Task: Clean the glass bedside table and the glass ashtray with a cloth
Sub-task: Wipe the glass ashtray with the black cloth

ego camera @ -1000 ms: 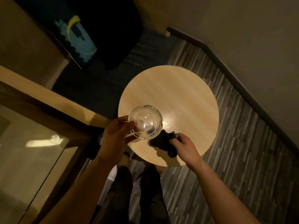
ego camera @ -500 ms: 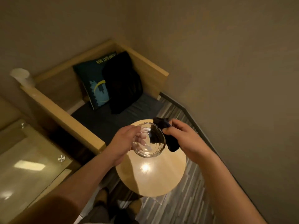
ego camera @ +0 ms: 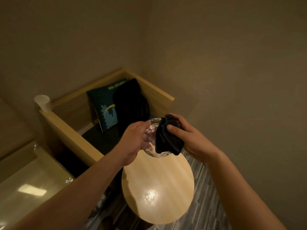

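My left hand (ego camera: pixel 133 141) holds the clear glass ashtray (ego camera: pixel 151 130) up in the air by its left rim, tilted toward me. My right hand (ego camera: pixel 186 131) grips a dark cloth (ego camera: pixel 167 140) and presses it into the ashtray's bowl; the cloth hides the right half of the glass. Both are raised above the round wooden table (ego camera: pixel 157 188). The glass bedside table (ego camera: pixel 28 185) lies at the lower left, with metal fittings and a bright light reflection on its top.
A wooden-framed bench (ego camera: pixel 69 135) with a dark seat holds a teal printed cushion (ego camera: pixel 106 107) and a black cushion (ego camera: pixel 131 103). A white cup (ego camera: pixel 42 102) stands on the bench's corner. Walls close in on the right and behind; striped flooring (ego camera: pixel 204 196) lies below.
Both hands lifted the ashtray off the round wooden table. The cloth went from beside the ashtray into its bowl. The camera tilted upward toward the wall.
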The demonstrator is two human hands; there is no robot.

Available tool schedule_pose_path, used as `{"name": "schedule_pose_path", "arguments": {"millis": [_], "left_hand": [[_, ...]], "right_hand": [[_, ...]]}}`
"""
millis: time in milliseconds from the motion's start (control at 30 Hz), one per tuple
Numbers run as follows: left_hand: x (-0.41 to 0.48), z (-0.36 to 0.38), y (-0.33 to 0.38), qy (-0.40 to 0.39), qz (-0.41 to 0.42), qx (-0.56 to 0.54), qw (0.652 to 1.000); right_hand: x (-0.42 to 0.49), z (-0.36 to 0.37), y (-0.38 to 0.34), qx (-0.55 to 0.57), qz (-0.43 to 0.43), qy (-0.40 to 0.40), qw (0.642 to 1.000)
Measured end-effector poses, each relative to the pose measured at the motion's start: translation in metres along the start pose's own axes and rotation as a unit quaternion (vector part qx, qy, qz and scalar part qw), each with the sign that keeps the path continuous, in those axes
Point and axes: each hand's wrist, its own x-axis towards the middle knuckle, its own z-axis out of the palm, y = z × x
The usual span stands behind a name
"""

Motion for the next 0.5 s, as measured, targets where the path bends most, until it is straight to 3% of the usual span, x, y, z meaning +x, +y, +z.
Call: {"name": "schedule_pose_path", "arguments": {"millis": [133, 233, 500], "left_hand": [[0.000, 0.001, 0.002, 0.024, 0.007, 0.033, 0.999], [0.001, 0.004, 0.000, 0.066, 0.012, 0.010, 0.998], [-0.006, 0.024, -0.012, 0.195, 0.078, 0.024, 0.977]], "right_hand": [[0.004, 0.008, 0.005, -0.017, 0.003, 0.008, 1.000], [0.007, 0.022, 0.010, -0.023, -0.017, 0.093, 0.995], [0.002, 0.072, 0.026, 0.142, -0.024, 0.267, 0.953]]}}
